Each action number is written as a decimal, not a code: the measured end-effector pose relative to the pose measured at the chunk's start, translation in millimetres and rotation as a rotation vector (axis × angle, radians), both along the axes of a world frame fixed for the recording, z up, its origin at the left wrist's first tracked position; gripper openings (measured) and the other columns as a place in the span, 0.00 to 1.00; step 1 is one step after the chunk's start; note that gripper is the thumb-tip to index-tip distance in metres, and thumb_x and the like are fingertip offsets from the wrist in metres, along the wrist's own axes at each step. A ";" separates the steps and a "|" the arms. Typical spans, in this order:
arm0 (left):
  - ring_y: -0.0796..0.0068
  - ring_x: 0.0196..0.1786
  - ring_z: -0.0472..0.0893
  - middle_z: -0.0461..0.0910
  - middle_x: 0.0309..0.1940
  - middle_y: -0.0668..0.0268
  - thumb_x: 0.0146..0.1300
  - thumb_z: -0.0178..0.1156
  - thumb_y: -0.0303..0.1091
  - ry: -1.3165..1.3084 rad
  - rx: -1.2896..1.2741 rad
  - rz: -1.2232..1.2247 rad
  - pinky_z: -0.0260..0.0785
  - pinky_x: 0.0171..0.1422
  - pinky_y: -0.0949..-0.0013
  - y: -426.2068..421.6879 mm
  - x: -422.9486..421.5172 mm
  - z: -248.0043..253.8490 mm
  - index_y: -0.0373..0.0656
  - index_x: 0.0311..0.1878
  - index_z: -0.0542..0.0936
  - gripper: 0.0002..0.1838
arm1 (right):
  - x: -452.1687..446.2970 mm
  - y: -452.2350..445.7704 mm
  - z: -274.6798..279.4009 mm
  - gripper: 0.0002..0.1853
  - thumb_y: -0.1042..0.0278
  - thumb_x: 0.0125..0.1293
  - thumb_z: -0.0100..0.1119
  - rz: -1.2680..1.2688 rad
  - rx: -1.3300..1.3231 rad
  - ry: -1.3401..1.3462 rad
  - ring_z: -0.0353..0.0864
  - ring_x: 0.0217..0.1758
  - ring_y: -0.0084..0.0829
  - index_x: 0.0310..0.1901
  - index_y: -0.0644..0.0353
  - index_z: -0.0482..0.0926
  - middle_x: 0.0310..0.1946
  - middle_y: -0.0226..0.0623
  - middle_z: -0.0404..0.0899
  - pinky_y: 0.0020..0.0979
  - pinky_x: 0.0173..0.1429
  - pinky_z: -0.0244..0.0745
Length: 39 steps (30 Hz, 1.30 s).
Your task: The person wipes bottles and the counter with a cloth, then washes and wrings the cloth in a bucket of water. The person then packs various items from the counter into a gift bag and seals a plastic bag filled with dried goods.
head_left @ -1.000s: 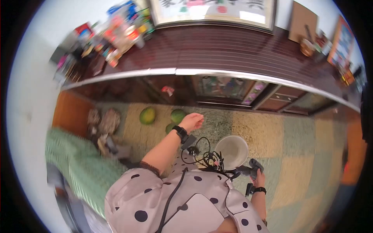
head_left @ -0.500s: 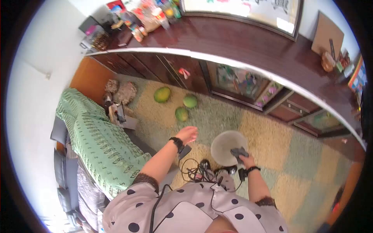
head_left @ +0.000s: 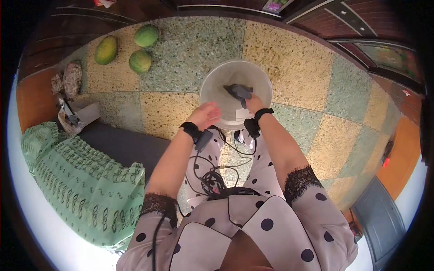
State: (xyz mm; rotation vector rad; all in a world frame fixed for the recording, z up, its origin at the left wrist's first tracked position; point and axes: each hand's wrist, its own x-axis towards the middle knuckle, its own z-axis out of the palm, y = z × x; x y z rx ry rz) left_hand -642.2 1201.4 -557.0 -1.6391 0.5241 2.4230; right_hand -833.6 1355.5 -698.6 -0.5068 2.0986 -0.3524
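Note:
A dark grey cloth is pinched in my right hand, over the mouth of a round whitish bucket. The cloth hangs bunched, and I cannot tell whether it touches the bucket's inside. My left hand is at the bucket's near left rim with its fingers stretched out and nothing in them; whether it touches the rim is unclear. The bucket stands on the floor just in front of my feet.
Three green and yellowish melons lie on the speckled tile floor, ahead to the left. Dark cabinets line the far side. A green patterned cover is at the left. Black cables hang near my legs.
The view has tilted down and come closer to the bucket. My left hand has moved right to the bucket's rim. The cloth, still in my right hand, is now further over the bucket's middle.

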 end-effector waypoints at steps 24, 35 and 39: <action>0.48 0.68 0.60 0.57 0.64 0.49 0.60 0.63 0.49 -0.015 0.136 0.345 0.58 0.68 0.39 -3.9 -50.1 -150.4 0.49 0.70 0.59 0.38 | 21.1 -47.4 -137.7 0.22 0.62 0.67 0.44 0.756 0.349 0.089 0.51 0.74 0.50 0.62 0.44 0.73 0.75 0.30 0.49 0.55 0.70 0.56; 0.47 0.64 0.67 0.58 0.68 0.52 0.66 0.53 0.57 -0.022 0.031 0.079 0.70 0.56 0.39 -0.9 -64.2 -197.5 0.49 0.70 0.59 0.35 | -7.0 -61.9 -99.7 0.24 0.60 0.52 0.63 -0.560 -0.249 -0.410 0.80 0.50 0.37 0.51 0.63 0.79 0.48 0.46 0.80 0.35 0.53 0.75; 0.59 0.52 0.81 0.80 0.52 0.58 0.67 0.51 0.59 0.108 -0.029 0.161 0.75 0.55 0.54 -15.3 -70.9 -206.2 0.42 0.61 0.70 0.31 | -7.9 -64.0 -4.9 0.19 0.65 0.59 0.60 -0.665 -0.623 -0.729 0.80 0.45 0.29 0.51 0.63 0.78 0.42 0.36 0.81 0.32 0.48 0.76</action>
